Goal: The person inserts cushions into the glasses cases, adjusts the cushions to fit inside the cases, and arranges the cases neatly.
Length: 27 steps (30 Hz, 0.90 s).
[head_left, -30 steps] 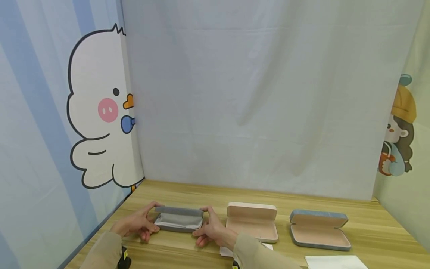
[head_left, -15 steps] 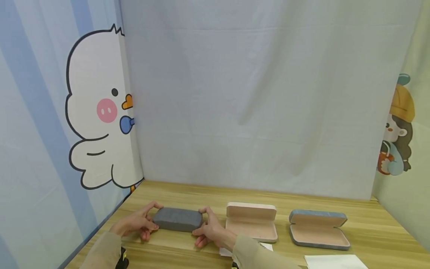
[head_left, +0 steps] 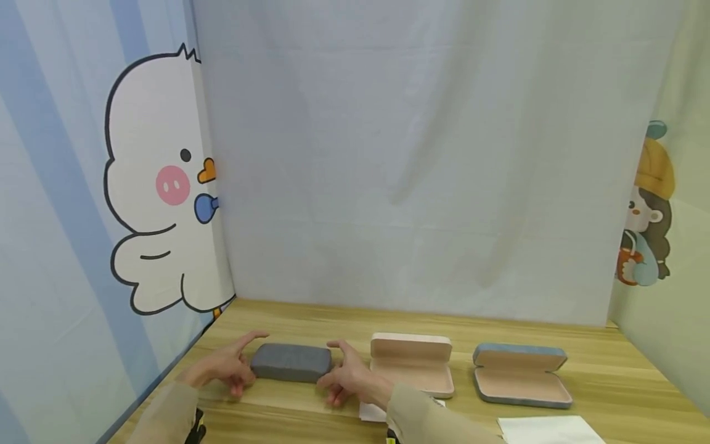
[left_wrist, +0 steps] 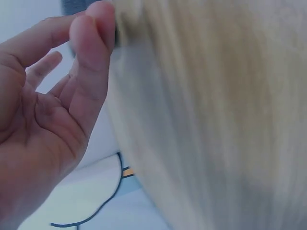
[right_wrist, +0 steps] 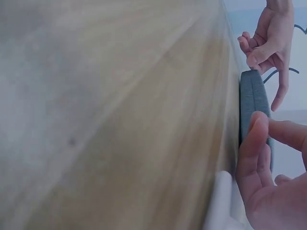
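Observation:
A grey glasses case (head_left: 291, 362) lies closed on the wooden table, between my two hands. At its left end is my left hand (head_left: 226, 364), index finger stretched out above the table and thumb close to the case's front corner. Opposite it, my right hand (head_left: 352, 376) has its index finger raised off the lid and its thumb right at the front right corner. In the right wrist view, the case (right_wrist: 254, 93) shows edge-on, with the right hand (right_wrist: 273, 177) beside its near end and the left hand (right_wrist: 271, 43) at its far end.
A cream glasses case (head_left: 412, 364) stands open to the right of my right hand, and a blue one (head_left: 521, 376) stands open farther right. White cloths (head_left: 549, 430) lie in front of them. Curtains (head_left: 410, 160) surround the table's back and sides.
The grey case's lid has come down from open to closed. Both index fingers have since lifted away from its top. The other cases stay open.

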{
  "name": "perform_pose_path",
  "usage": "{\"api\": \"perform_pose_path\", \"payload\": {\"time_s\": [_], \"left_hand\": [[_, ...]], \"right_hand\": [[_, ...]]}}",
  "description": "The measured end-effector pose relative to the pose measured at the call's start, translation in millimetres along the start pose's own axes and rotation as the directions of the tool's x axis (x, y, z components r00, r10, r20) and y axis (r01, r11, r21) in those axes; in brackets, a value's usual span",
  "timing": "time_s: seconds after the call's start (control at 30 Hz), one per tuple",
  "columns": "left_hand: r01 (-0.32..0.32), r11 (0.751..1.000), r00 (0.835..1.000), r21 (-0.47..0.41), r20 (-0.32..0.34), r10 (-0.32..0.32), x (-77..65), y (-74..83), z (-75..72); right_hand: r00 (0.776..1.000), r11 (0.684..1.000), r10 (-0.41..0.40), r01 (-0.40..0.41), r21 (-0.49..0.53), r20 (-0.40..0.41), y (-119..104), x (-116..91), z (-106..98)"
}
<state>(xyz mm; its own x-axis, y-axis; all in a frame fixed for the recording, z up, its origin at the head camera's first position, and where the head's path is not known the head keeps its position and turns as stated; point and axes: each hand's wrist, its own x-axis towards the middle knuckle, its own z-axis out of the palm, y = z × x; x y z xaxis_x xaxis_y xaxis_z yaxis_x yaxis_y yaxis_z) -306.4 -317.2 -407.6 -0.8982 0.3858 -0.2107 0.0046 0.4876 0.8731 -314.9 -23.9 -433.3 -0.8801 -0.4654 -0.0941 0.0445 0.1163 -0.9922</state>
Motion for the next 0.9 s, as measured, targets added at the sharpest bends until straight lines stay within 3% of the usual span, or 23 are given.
{"api": "perform_pose_path", "payload": {"time_s": [0.17,0.3,0.57,0.9], "left_hand": [[-0.002,0.999,1.000,0.047,-0.024,0.003,-1.9,10.0,-0.1],[-0.017,1.000,0.999,0.015,-0.048,0.018,-5.7,19.0,4.7],[-0.076,0.995,0.993,-0.065,-0.097,0.070,-8.7,35.3,31.0],[-0.099,0.977,0.994,-0.187,-0.058,0.090,-8.7,56.2,60.6]], "right_hand": [[1.000,1.000,-0.012,0.012,-0.016,0.022,-10,-6,-10],[0.999,1.000,-0.012,0.012,0.004,0.046,-16,-12,-17],[0.997,0.998,-0.035,0.031,0.051,0.076,-20,-23,-28],[0.991,0.995,-0.079,0.073,0.068,0.104,-21,-41,-42]]}}
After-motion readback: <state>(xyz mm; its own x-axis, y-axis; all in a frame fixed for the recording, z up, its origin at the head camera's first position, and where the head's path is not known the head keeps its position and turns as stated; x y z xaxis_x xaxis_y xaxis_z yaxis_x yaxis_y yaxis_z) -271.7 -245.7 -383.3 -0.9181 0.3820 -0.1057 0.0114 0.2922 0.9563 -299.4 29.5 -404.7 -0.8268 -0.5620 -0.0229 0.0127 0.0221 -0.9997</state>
